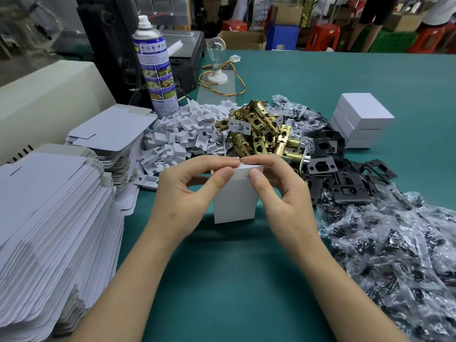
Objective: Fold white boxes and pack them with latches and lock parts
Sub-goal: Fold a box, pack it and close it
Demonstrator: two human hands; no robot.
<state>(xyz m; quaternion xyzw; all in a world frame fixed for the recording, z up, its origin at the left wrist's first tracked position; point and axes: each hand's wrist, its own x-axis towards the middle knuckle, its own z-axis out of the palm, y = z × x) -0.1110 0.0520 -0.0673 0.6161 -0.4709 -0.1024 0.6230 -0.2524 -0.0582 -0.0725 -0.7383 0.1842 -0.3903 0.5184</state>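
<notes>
Green table (pixel 246 280): white box (pixel 234 201) stands upright at centre. Left hand (pixel 187 193) and right hand (pixel 278 191) pinch its top flap, thumbs in front. Brass latches (pixel 261 129) piled behind.

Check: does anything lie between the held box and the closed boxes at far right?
Yes. The brass latches and black plates are heaped on the table between the white box, pinched by left hand and right hand, and the stack of closed boxes. Lifted over them, its way looks open.

left hand (pixel 183 197) and right hand (pixel 282 193) in pinch
</notes>
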